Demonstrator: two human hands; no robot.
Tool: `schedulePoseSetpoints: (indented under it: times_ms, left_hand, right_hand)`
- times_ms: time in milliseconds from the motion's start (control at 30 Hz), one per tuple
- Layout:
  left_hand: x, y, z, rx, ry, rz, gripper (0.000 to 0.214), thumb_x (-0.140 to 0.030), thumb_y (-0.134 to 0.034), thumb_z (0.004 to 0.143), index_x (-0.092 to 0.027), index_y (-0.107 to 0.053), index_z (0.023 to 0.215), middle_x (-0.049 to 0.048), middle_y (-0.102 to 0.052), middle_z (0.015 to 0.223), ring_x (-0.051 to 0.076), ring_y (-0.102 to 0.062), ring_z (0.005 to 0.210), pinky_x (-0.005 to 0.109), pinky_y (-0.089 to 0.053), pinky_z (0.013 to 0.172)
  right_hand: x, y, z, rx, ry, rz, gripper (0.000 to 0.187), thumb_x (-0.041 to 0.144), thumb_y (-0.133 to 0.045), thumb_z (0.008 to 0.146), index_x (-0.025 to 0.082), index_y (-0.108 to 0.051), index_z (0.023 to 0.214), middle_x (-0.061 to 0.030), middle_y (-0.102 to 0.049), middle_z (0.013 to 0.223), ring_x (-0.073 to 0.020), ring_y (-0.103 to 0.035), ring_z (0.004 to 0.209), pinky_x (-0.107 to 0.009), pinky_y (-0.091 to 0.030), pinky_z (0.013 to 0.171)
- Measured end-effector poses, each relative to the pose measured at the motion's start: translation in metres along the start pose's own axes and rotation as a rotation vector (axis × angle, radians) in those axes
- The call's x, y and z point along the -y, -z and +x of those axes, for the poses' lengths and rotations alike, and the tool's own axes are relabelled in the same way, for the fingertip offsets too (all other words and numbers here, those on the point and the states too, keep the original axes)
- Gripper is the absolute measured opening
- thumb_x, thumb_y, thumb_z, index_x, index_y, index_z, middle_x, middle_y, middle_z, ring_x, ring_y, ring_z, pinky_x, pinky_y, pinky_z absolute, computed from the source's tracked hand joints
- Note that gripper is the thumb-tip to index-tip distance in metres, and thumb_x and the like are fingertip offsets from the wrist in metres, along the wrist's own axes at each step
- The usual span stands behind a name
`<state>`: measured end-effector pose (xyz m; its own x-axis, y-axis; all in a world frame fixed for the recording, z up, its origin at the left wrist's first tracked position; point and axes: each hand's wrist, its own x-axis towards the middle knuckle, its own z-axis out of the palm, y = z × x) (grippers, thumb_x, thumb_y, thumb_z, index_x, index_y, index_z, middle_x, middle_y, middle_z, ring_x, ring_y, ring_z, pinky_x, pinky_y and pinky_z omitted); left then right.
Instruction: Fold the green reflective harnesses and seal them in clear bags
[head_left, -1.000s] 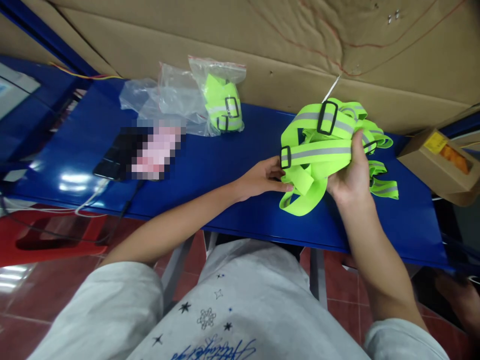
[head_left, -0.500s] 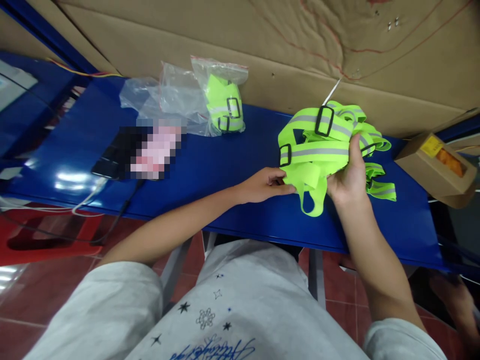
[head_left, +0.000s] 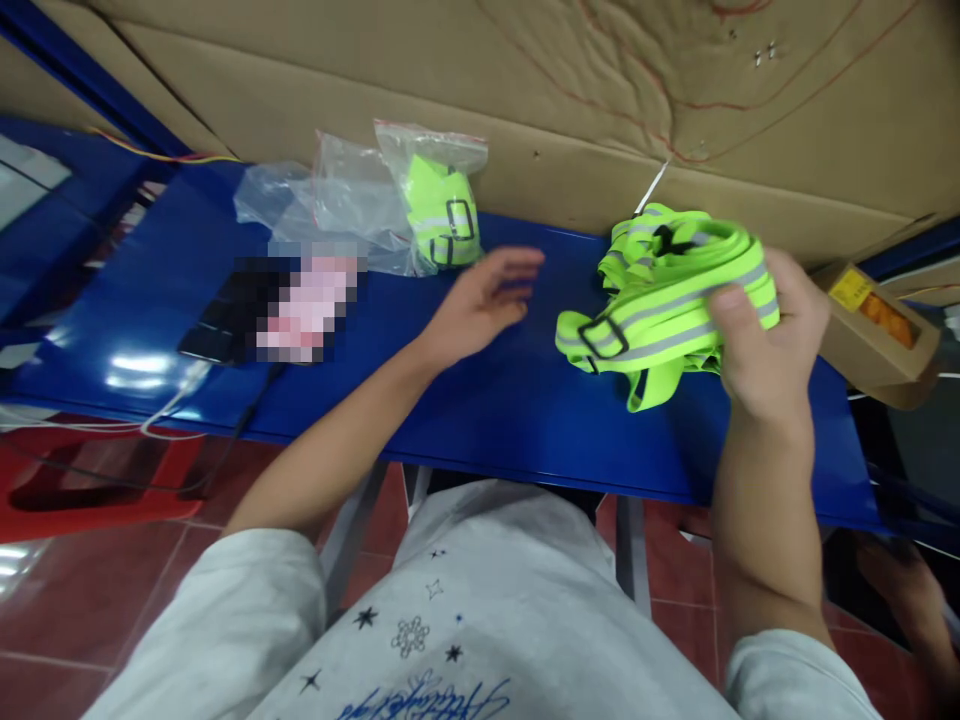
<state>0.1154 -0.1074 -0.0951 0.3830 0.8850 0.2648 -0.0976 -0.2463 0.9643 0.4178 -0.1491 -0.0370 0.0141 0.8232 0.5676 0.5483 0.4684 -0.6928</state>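
My right hand (head_left: 772,335) grips a folded bundle of neon-yellow reflective straps (head_left: 667,315), its thumb pressed over the near side. The straps carry a grey stripe and black buckles, and a loop hangs below. More of the same strap material (head_left: 619,250) lies behind the bundle; where one ends and the other begins is hard to tell. Apart from the straps, my left hand (head_left: 491,305) hovers over the blue table with fingers spread and holding nothing. Just beyond it stands a clear zip bag (head_left: 442,215) containing a neon-yellow strap with black buckles.
Crumpled clear plastic bags (head_left: 349,195) lie left of the filled one. A black phone (head_left: 221,320) with a white cable rests on the blue table (head_left: 465,420), beside a blurred pink item (head_left: 307,305). A cardboard box (head_left: 874,325) stands at the right. Brown cardboard lines the back.
My left hand has let go of the strap and moved left and up. My right hand has turned over and shifted right, the straps now in a tighter bundle.
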Motion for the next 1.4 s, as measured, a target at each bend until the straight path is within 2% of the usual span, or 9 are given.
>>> schedulePoseSetpoints:
  times_ms: [67, 133, 267, 467, 767, 933, 1100, 1200, 1400]
  left_hand:
    - [-0.023, 0.0, -0.001, -0.118, -0.253, -0.032, 0.053, -0.03, -0.079, 0.087, -0.031, -0.065, 0.138, 0.0028, -0.057, 0.155, 0.027, -0.049, 0.152, 0.043, -0.038, 0.128]
    - [-0.047, -0.01, -0.003, -0.043, -0.359, -0.033, 0.071, -0.037, -0.083, 0.087, -0.035, -0.055, 0.152, -0.0009, -0.048, 0.164, 0.028, -0.035, 0.161, 0.044, -0.026, 0.134]
    - [-0.067, -0.045, -0.009, 0.135, -0.134, -0.083, 0.102, -0.042, -0.092, 0.075, -0.027, -0.041, 0.163, 0.0041, -0.053, 0.16, 0.034, -0.038, 0.159, 0.048, -0.035, 0.128]
    - [-0.033, -0.067, -0.015, 0.581, 0.251, -0.321, 0.034, -0.041, -0.086, 0.082, -0.013, -0.078, 0.099, 0.0119, -0.078, 0.103, 0.025, -0.073, 0.101, 0.037, -0.059, 0.094]
    - [-0.022, -0.077, -0.033, 0.596, 0.564, -0.6, 0.061, -0.03, -0.094, 0.072, -0.018, -0.067, 0.125, 0.0044, -0.075, 0.098, 0.016, -0.071, 0.088, 0.029, -0.058, 0.08]
    - [-0.009, -0.077, -0.032, 0.582, 0.413, -0.353, 0.038, -0.038, -0.092, 0.075, -0.014, -0.072, 0.097, 0.003, -0.073, 0.09, 0.014, -0.067, 0.082, 0.03, -0.057, 0.081]
    - [0.008, -0.074, -0.03, 0.593, 0.206, -0.191, 0.026, -0.038, -0.081, 0.087, -0.013, -0.076, 0.093, 0.006, -0.076, 0.09, 0.019, -0.07, 0.093, 0.034, -0.057, 0.095]
    - [0.009, -0.073, -0.032, 0.508, 0.173, -0.143, 0.029, -0.037, -0.08, 0.087, -0.014, -0.077, 0.105, 0.0084, -0.079, 0.102, 0.023, -0.07, 0.115, 0.036, -0.052, 0.112]
    - [0.006, -0.067, -0.027, 0.509, 0.26, -0.111, 0.031, -0.037, -0.079, 0.09, -0.015, -0.075, 0.111, 0.0084, -0.08, 0.112, 0.021, -0.073, 0.107, 0.034, -0.057, 0.101]
  right_hand:
    - [0.027, 0.004, 0.0, 0.145, 0.184, -0.088, 0.052, 0.058, -0.077, 0.09, 0.027, -0.075, 0.132, -0.0074, -0.077, 0.125, -0.0306, -0.074, 0.114, -0.049, -0.058, 0.104]
    - [0.052, 0.002, 0.002, 0.281, 0.293, -0.125, 0.055, 0.053, -0.08, 0.09, 0.032, -0.07, 0.14, -0.0049, -0.074, 0.135, -0.0314, -0.071, 0.124, -0.05, -0.055, 0.113]
    - [0.081, -0.013, 0.005, 0.32, 0.406, -0.169, 0.06, 0.057, -0.072, 0.095, 0.041, -0.058, 0.151, 0.0012, -0.068, 0.146, -0.0307, -0.065, 0.135, -0.053, -0.05, 0.123]
    - [0.07, -0.026, 0.003, 0.302, 0.469, -0.215, 0.064, 0.05, -0.077, 0.093, 0.034, -0.058, 0.153, -0.0042, -0.066, 0.148, -0.0325, -0.062, 0.139, -0.053, -0.05, 0.123]
    - [0.039, -0.033, -0.014, 0.232, 0.053, -0.088, 0.049, 0.055, -0.081, 0.088, 0.026, -0.075, 0.127, -0.0061, -0.078, 0.125, -0.0312, -0.074, 0.117, -0.05, -0.06, 0.108]
    - [0.024, -0.033, -0.016, 0.233, -0.489, 0.349, 0.039, 0.062, -0.076, 0.089, 0.024, -0.08, 0.095, -0.0039, -0.08, 0.095, -0.0305, -0.078, 0.101, -0.05, -0.065, 0.093]
    - [0.018, -0.038, -0.019, 0.543, -0.885, 0.702, 0.056, 0.075, -0.074, 0.083, 0.022, -0.08, 0.1, -0.0094, -0.08, 0.095, -0.0343, -0.078, 0.104, -0.052, -0.066, 0.091]
    - [0.013, -0.047, -0.025, 0.544, -0.881, 0.687, 0.054, 0.071, -0.08, 0.079, 0.026, -0.078, 0.107, -0.0046, -0.079, 0.095, -0.0262, -0.077, 0.091, -0.041, -0.067, 0.08]
    - [-0.001, -0.053, -0.03, 0.407, -0.459, 0.31, 0.037, 0.061, -0.072, 0.094, 0.026, -0.078, 0.096, -0.0011, -0.078, 0.093, -0.0176, -0.071, 0.083, -0.03, -0.058, 0.072]
